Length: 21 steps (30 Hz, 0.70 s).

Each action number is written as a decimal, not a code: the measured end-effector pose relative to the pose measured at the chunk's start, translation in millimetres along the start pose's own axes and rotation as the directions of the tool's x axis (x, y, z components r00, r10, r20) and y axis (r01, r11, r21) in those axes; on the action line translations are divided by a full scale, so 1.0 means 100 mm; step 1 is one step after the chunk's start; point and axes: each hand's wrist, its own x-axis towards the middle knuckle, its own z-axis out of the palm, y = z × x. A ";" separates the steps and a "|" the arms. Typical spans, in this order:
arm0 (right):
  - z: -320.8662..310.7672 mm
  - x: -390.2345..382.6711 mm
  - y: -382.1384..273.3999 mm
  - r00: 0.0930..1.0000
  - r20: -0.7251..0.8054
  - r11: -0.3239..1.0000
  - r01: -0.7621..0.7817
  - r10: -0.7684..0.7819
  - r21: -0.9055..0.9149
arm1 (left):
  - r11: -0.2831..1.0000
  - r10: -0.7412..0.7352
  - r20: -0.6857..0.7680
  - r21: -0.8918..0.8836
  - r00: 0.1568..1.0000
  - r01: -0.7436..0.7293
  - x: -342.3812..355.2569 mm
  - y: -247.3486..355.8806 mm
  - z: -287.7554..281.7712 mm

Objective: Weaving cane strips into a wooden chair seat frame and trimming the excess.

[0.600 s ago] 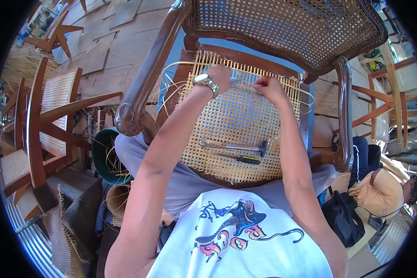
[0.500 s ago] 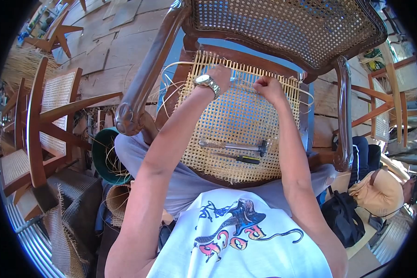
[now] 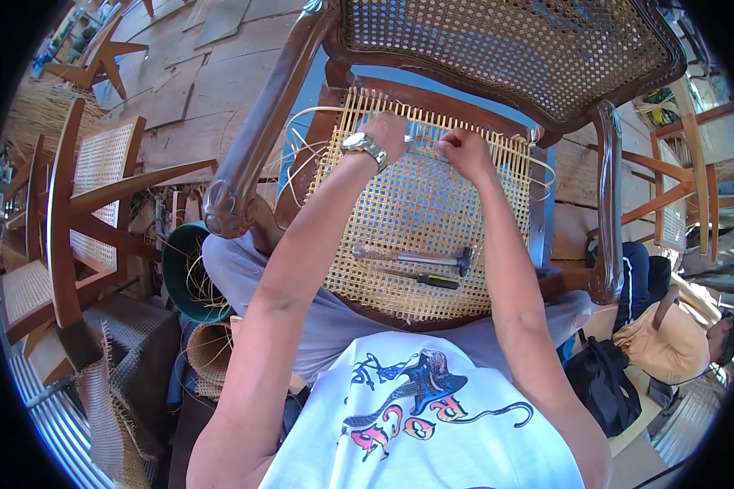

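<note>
A half-open weave of pale cane strands (image 3: 408,191) covers the seat of a dark wooden armchair (image 3: 257,122). Over its far part, my left hand (image 3: 386,133) is bent down with fingers closed at the strands; what they hold is mostly hidden, though a pale tip shows beside them. My right hand (image 3: 468,155), a short way to the right, pinches what looks like a thin cane strand just above the weave. Nearer me, a hammer (image 3: 420,257) lies across the woven seat, with a black-and-yellow-handled screwdriver (image 3: 426,279) just below it.
Loose cane ends (image 3: 300,134) curl out at the seat's left side. A green bucket (image 3: 189,273) with cane strips stands by my left knee. Wooden chairs with cane panels (image 3: 98,191) are on the left, another chair (image 3: 673,191) on the right. A person in yellow (image 3: 669,338) sits at right.
My right hand has shifted slightly left, closer to my left hand. The left hand has stayed nearly in place. Hammer and screwdriver lie as before.
</note>
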 end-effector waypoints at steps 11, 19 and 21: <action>0.00 -0.05 -0.56 0.998 0.044 0.884 -0.023 0.050 -0.466 | 0.973 -0.215 0.056 -0.073 0.975 0.218 0.20 -0.03 0.08; 0.25 -0.11 -0.49 0.949 -0.184 0.662 0.033 -0.257 -0.749 | 0.908 -0.414 -0.109 0.021 0.904 0.419 -0.40 0.08 -0.52; 0.29 -0.14 -0.49 0.946 -0.185 0.678 0.047 -0.266 -0.733 | 0.919 -0.372 -0.514 -0.086 0.773 0.385 -0.55 -0.12 -0.47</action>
